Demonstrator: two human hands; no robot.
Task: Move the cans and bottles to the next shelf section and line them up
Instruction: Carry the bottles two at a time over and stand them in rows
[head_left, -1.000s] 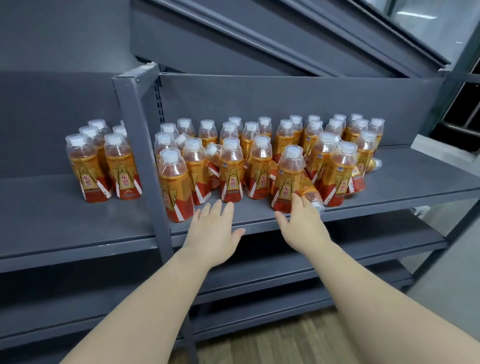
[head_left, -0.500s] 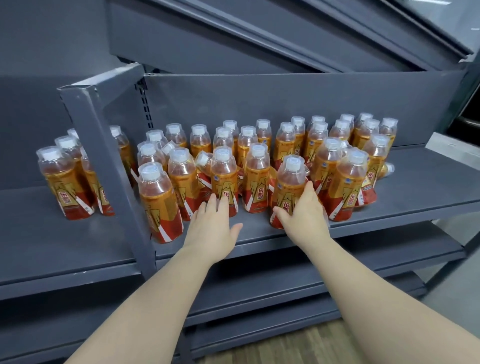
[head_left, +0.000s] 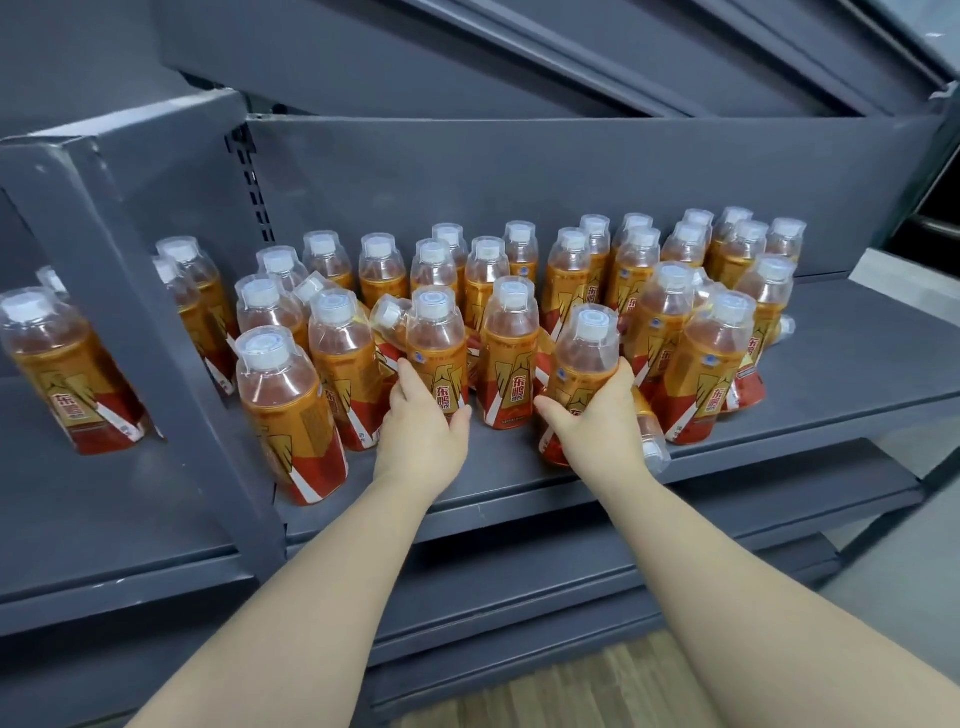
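As left hand clasps one bottle and right hand a second bottle, the post hides others.

Light soft, even, fairly bright; my forearms lit flat, pale. Lower shelves darker, shaded. Small highlights on clear cap domes of bottles. Wide-angle bend at edges: upright post leans, shelf lines curve. Picture slightly soft; nearest labels readable.
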